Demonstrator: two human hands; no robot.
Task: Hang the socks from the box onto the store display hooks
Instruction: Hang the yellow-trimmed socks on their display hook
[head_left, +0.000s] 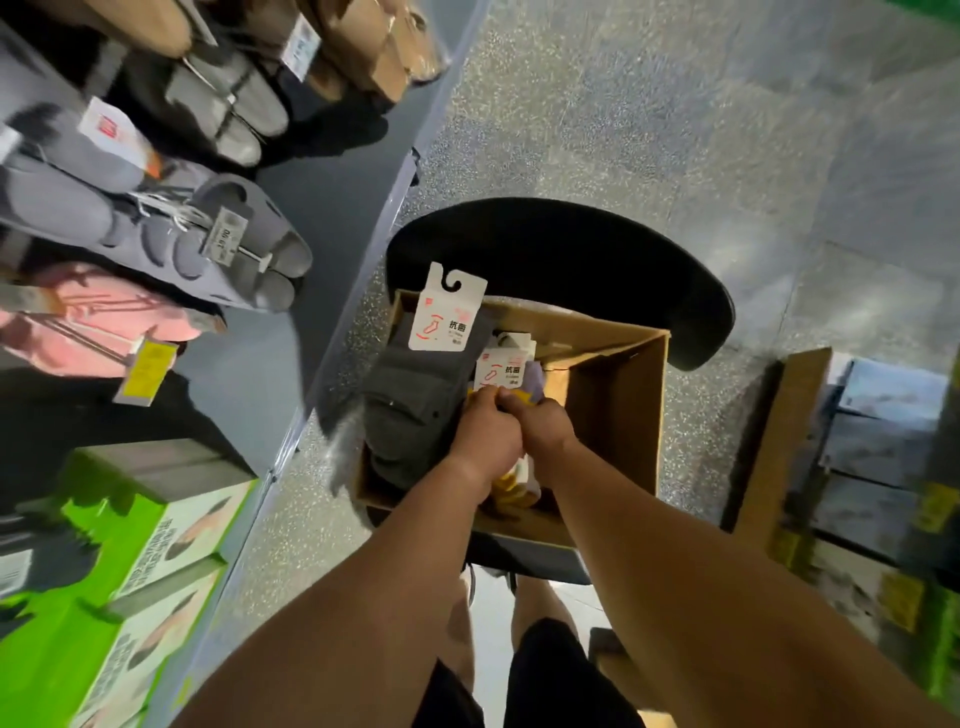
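- Both hands reach into an open cardboard box (613, 415) that rests on a black chair (561, 249).
- The left hand (485, 439) and the right hand (545, 428) sit side by side, fingers curled on a white-carded sock pack (498, 371).
- A grey sock pack (415, 410) with a hooked card lies in the box's left side.
- Grey and pink socks hang on display hooks (171, 213) at the left.
- Green boxes (104, 597) sit lower left.

The open brown cardboard box (618, 410) is crowded: a dark grey sock pack with a white hook card (415, 400) fills its 9 o'clock half, and both hands meet at its centre. Its 3 o'clock corner shows bare wall. At 12 o'clock the curved black chair back (561, 249) rises beside the rim. Toward 10 o'clock, grey hanging socks (156, 223) crowd the display hooks. The speckled grey floor (675, 114) lies open at 1 o'clock.
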